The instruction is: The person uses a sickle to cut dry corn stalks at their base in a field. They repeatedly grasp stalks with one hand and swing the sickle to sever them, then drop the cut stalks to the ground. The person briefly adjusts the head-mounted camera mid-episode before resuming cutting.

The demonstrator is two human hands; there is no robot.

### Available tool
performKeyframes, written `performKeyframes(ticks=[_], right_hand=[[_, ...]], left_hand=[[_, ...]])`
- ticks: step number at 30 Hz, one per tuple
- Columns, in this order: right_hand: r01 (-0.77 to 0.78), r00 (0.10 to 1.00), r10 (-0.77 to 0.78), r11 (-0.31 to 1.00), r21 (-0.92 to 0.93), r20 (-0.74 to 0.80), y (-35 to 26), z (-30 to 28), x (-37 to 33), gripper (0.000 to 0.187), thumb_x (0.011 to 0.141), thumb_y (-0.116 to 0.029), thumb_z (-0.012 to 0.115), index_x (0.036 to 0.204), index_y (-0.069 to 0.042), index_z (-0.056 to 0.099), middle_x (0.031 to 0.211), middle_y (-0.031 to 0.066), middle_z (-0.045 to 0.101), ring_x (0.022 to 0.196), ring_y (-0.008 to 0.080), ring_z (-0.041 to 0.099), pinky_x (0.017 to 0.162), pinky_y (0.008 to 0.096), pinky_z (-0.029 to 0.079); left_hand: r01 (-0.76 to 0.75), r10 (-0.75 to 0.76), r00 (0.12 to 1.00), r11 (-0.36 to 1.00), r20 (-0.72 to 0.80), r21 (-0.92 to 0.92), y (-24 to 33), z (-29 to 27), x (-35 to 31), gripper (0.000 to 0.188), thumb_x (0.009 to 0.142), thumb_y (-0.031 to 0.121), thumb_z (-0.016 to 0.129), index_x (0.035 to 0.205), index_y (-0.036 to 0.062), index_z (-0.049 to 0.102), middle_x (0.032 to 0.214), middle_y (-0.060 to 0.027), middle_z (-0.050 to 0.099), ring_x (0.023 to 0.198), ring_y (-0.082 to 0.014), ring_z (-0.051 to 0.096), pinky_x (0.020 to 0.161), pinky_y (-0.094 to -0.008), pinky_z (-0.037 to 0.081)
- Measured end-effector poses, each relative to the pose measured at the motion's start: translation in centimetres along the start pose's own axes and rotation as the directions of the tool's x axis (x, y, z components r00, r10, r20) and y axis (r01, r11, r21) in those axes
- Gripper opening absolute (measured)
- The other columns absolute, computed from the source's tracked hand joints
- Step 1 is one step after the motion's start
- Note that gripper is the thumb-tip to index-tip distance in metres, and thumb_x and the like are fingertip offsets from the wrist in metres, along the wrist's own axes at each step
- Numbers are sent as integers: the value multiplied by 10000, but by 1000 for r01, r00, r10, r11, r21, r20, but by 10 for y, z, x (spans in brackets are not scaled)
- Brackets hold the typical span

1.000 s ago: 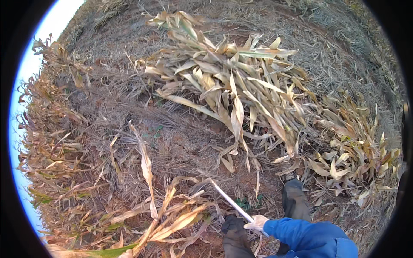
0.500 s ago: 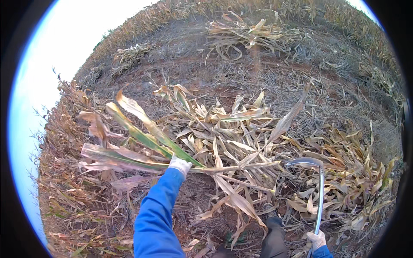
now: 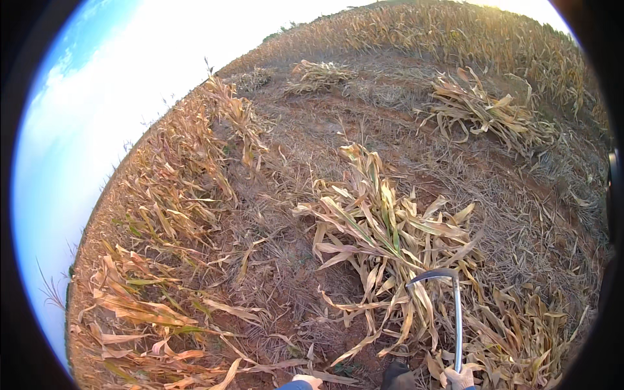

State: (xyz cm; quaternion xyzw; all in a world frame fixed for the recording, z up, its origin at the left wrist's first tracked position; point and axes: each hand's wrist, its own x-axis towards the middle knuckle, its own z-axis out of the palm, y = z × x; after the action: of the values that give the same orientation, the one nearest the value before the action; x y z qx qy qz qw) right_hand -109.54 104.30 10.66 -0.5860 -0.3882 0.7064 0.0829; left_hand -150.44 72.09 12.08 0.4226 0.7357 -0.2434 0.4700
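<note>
At the lower right, my right hand [image 3: 459, 378], in a pale glove, is wrapped round the handle of a sickle [image 3: 457, 318]. Its metal shaft stands up from my grip, and the dark curved blade points left over a heap of dry corn stalks [image 3: 383, 227]. A few greener leaves lie among the tan ones on that heap. Only a small pale part of my left hand [image 3: 308, 381] shows at the bottom edge, beside a blue sleeve. Its fingers are too cut off to read, and I see no stalk in it.
Standing dry corn [image 3: 156, 234] runs along the left, with more across the far edge. Cut stalks lie in another heap [image 3: 487, 117] at the far right, a smaller pile [image 3: 318, 77] farther back, and a spread [image 3: 520, 335] at lower right. Stubble and reddish soil lie between.
My left hand has let go of the cornstalks, which now lie on the heap, and has dropped to the bottom edge. The view has swung left and up. My right hand keeps the sickle.
</note>
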Motion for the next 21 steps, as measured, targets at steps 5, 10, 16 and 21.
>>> performKeyframes(ticks=[5,10,16,21], right_hand=[[270,962,-274,952,-144,-7,-62,77,-26,216,827,-121,757,791,-60,553,503,21,506,389,137,531,409,335,458],[486,874,-469,857,-171,130,-31,165,-96,169,823,-103,761,853,-21,617,631,31,587,488,143,582,472,303,466],[570,777,-472,808,-147,417,87,268,-199,153,893,-129,687,961,-29,593,630,47,543,419,157,513,385,317,431],[301,839,-32,859,-414,543,204,340,-254,193,913,-177,732,970,-58,590,655,61,539,428,177,492,381,356,430]], left_hand=[[173,-215,975,887,-51,-429,-48,158,-92,530,851,513,716,1239,152,709,1253,-151,723,1185,-357,679,986,-504,549],[26,-303,925,653,-231,-757,-39,327,-122,504,948,440,617,1321,105,654,1335,-190,680,1249,-385,637,1035,-481,519],[37,-394,911,379,-125,-925,-21,594,-156,634,935,536,636,1464,189,583,1404,-178,656,1299,-358,621,1089,-468,479],[215,-723,603,-259,337,-942,54,780,-242,594,889,472,630,1391,157,653,1295,-173,717,1210,-374,674,1047,-473,519]])
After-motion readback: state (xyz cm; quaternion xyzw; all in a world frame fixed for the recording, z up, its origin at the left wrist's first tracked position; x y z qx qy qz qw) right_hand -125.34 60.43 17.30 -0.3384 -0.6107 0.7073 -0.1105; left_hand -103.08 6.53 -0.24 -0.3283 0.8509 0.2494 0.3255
